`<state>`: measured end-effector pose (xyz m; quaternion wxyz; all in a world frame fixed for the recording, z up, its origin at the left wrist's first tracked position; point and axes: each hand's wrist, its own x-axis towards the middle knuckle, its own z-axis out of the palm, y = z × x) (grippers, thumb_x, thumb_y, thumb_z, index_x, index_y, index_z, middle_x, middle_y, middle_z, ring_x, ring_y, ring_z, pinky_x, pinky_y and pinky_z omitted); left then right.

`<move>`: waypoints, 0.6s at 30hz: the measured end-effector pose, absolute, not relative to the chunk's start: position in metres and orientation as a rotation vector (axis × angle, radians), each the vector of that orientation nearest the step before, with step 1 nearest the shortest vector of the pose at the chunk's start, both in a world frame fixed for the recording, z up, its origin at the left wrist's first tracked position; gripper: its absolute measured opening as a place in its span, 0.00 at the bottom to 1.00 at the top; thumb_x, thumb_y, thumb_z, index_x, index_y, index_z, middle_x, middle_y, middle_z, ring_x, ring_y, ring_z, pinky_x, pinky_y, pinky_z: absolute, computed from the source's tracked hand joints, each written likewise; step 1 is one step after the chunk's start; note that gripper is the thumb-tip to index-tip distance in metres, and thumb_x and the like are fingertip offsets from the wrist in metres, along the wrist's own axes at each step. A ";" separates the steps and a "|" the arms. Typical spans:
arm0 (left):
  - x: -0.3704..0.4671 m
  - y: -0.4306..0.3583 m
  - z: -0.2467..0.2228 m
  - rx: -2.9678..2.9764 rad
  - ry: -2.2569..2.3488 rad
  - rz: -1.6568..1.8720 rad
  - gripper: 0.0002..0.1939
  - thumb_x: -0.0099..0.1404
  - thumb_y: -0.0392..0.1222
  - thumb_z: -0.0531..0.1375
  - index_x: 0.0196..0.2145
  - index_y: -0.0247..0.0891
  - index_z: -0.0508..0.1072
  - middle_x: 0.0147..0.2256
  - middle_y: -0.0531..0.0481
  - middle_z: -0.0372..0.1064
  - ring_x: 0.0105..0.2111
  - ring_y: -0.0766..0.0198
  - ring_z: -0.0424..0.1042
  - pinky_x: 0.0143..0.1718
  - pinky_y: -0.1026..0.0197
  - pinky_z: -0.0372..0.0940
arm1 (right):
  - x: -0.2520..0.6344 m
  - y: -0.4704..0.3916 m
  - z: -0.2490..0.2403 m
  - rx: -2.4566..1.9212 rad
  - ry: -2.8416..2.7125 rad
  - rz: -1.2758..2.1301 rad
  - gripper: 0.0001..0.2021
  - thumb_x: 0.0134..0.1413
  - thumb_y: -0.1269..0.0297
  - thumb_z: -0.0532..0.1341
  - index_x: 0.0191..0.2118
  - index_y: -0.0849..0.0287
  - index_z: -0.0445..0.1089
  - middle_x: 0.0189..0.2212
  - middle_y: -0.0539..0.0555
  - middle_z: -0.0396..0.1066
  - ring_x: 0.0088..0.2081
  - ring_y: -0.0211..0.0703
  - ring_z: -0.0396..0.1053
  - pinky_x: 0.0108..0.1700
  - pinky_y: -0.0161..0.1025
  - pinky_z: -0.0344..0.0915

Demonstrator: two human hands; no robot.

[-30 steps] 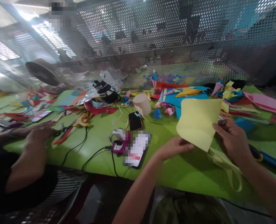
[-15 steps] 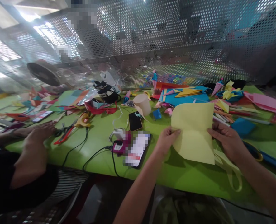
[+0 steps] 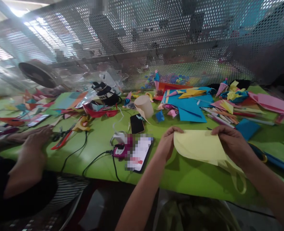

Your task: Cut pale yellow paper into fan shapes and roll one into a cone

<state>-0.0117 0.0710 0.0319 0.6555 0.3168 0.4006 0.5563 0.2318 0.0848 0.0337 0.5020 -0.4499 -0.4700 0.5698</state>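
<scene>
Here in the frame's lower right, 1 doubled-over yellow sheet (image 3: 198, 146) stretches lengthwise left to right between 2 hands, left hand (image 3: 167, 142) pinching its upper-left corner, right hand (image 3: 234, 144) its upper-right!

It appears to be a shared craft workspace: a green tabletop (image 3: 175, 181) strewn with coloured paper sheets (image 3: 193, 113) and small pink-and-blue cone figures (image 3: 156, 84), a co-worker's arm (image 3: 26, 160) alongside, and a perforated metal screen (image 3: 137, 35) behind.
</scene>
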 end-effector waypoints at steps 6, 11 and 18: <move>-0.014 0.071 0.036 0.685 0.899 1.244 0.06 0.56 0.40 0.66 0.30 0.38 0.73 0.29 0.53 0.71 0.25 0.66 0.70 0.27 0.65 0.63 | 0.233 0.083 0.032 -1.116 -1.241 1.288 0.05 0.52 0.68 0.65 0.29 0.51 0.79 0.33 0.50 0.80 0.37 0.48 0.76 0.38 0.42 0.70; -0.014 0.076 0.029 0.635 0.928 1.277 0.14 0.58 0.42 0.65 0.43 0.39 0.77 0.34 0.51 0.76 0.32 0.64 0.73 0.34 0.64 0.66 | 0.239 0.081 0.031 -1.180 -1.355 1.128 0.08 0.54 0.68 0.64 0.32 0.50 0.81 0.37 0.51 0.81 0.44 0.52 0.76 0.48 0.47 0.71; -0.010 0.079 0.020 0.505 0.721 1.223 0.31 0.65 0.66 0.61 0.55 0.41 0.72 0.44 0.44 0.79 0.39 0.56 0.78 0.42 0.56 0.70 | 0.241 0.083 0.023 -1.181 -1.423 0.884 0.08 0.61 0.61 0.61 0.40 0.52 0.79 0.43 0.53 0.80 0.45 0.52 0.76 0.45 0.45 0.72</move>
